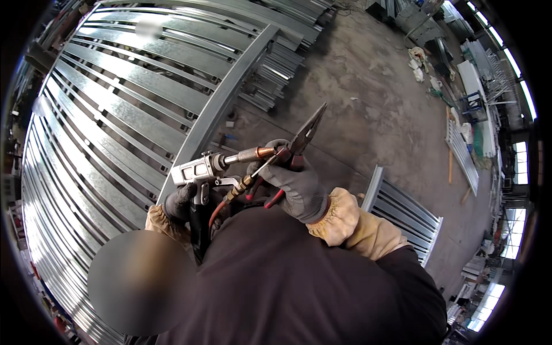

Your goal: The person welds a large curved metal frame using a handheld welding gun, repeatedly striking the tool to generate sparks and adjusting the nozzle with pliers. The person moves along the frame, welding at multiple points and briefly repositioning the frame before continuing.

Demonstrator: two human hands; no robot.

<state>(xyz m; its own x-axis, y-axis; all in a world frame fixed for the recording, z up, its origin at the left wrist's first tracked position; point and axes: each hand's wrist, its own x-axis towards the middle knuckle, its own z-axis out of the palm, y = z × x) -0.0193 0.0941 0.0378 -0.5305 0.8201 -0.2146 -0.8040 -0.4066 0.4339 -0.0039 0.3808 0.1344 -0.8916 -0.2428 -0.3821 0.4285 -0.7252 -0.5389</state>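
My left hand [183, 202], in a dark glove, is closed round the black handle of a welding gun [198, 170]. The gun has a silver body and lies roughly level, its copper tip pointing right. My right hand [296, 190], in a grey knit glove with a pale leather cuff, grips long-nose pliers [309, 127]. Their dark jaws point up and to the right; the red handles show at the palm. The copper tip meets the pliers' pivot area and right fingers; exact contact is unclear. A thin brass-fitted wire feeder [241, 187] with a reddish hose runs beneath the gun.
A large slatted galvanised metal panel [138, 118] fills the left, its edge rail [230, 86] near the gun. Steel profiles [273, 75] lie behind it. A smaller slatted panel [402, 213] stands right of my forearm. Rags [417, 62] and metal stock lie at the far right.
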